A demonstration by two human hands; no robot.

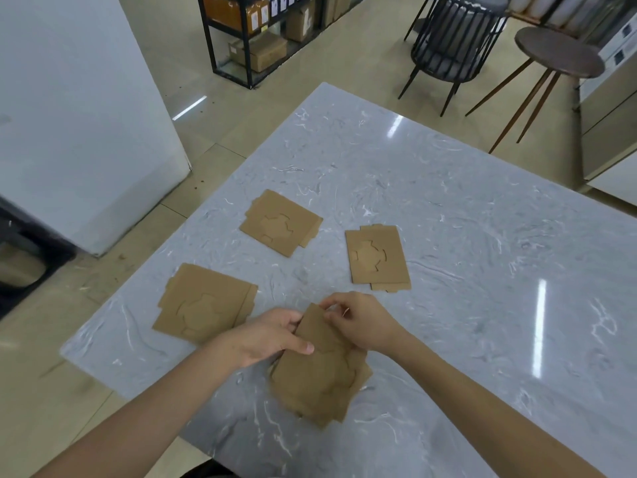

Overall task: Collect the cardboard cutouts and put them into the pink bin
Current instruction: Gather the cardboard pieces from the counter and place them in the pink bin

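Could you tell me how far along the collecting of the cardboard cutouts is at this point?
Nothing looks binned yet; no pink bin is in view. In hand: the left hand and right hand both grip the nearest cutout, tilted up off the marble table. Left: three cutouts lie flat, the near-left cutout, the far-left cutout and the right cutout.

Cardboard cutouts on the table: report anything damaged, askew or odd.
Nothing looks damaged. Three cutout stacks lie flat at different angles. Both hands, left hand and right hand, hold a fourth stack. No pink bin is in view.
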